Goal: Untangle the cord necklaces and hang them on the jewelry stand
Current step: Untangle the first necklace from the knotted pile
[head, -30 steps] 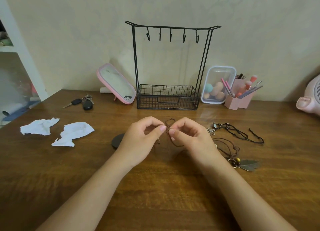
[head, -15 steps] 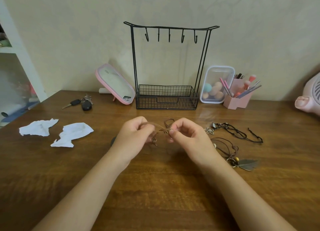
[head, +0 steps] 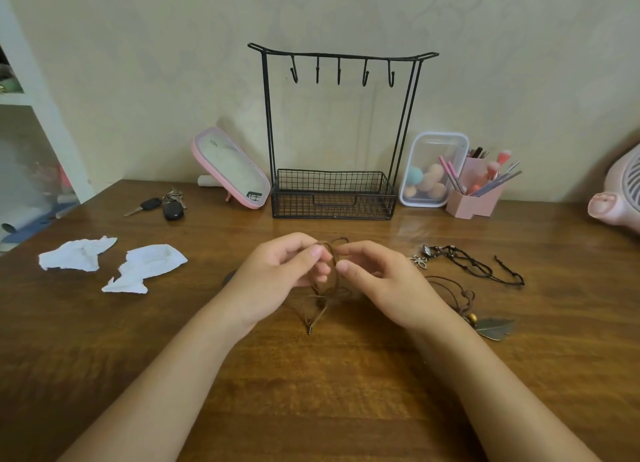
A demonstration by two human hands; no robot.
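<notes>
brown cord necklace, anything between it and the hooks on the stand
Nothing visible. The left hand and right hand pinch the brown cord necklace; only bare table lies between it and the jewelry stand, and all five hooks hang empty. The pink mirror and sponge box stand off to either side.

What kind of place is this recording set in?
Likely a home vanity desk: a tilted mirror, a jewelry stand and a pink brush holder sit along the wall.

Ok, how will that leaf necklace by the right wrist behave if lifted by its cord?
Probably floppy: the leaf necklace lies in loose curls on the table. Its metal-looking leaf would likely hang lowest and swing, pulling the cord taut.
</notes>
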